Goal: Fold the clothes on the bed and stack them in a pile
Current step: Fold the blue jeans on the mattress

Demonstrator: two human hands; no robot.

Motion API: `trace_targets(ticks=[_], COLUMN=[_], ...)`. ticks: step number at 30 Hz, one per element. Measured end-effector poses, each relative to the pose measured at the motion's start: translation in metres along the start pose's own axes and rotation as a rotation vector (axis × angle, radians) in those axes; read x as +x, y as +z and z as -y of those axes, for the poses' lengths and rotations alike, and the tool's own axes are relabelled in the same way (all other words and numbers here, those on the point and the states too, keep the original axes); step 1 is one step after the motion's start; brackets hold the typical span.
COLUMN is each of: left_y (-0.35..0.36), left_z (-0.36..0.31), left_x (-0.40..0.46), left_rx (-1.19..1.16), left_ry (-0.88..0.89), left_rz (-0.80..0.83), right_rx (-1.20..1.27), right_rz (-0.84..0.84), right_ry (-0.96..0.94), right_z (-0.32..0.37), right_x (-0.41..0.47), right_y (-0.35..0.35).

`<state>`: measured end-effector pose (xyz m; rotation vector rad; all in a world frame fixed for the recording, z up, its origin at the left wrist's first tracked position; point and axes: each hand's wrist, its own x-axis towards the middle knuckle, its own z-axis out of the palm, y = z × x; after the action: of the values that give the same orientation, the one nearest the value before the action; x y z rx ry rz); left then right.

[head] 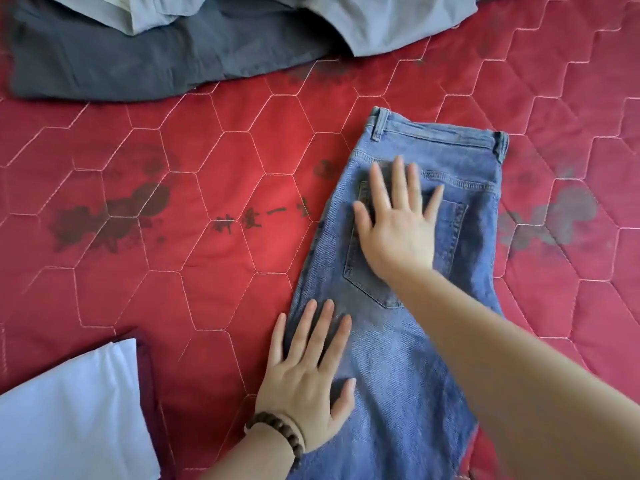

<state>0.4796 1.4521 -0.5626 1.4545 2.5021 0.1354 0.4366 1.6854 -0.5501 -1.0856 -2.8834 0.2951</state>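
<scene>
Blue jeans (460,161) lie folded lengthwise on the red quilt (214,258), waistband at the far end, back pocket facing up. My right hand (398,226) lies flat with spread fingers on the back pocket, slightly blurred. My left hand (308,379), with a wooden bead bracelet on the wrist, presses flat on the jeans' left edge lower down. At the lower left sits a folded pale blue garment (69,417) on top of a dark red one (147,375).
A dark grey garment (138,60) lies spread at the top left, with light grey-blue clothes (388,22) over it along the top edge. The quilt has hexagon stitching and dark printed patches.
</scene>
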Motion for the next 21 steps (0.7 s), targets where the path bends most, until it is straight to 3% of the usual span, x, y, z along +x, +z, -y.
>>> trace_targets(ticks=[4, 12, 14, 18, 21], left_y=[-0.002, 0.005, 0.005, 0.006, 0.008], left_z=[-0.001, 0.001, 0.001, -0.001, -0.009], left_x=[-0.001, -0.003, -0.004, -0.006, -0.013], left_rx=[0.027, 0.061, 0.065, 0.140, 0.227], left_ry=[-0.008, 0.014, 0.009, 0.029, 0.003], left_rz=[0.006, -0.076, -0.097, -0.090, -0.057], right_rx=[-0.032, -0.188, -0.168, -0.100, -0.072], right_rz=[0.028, -0.053, -0.045, -0.002, 0.011], right_ry=[-0.200, 0.177, 0.237, 0.125, 0.159], right_z=[0.018, -0.083, -0.072, -0.019, 0.010], right_x=[-0.074, -0.095, -0.119, -0.197, -0.252], right_y=[0.017, -0.005, -0.003, 0.012, 0.025])
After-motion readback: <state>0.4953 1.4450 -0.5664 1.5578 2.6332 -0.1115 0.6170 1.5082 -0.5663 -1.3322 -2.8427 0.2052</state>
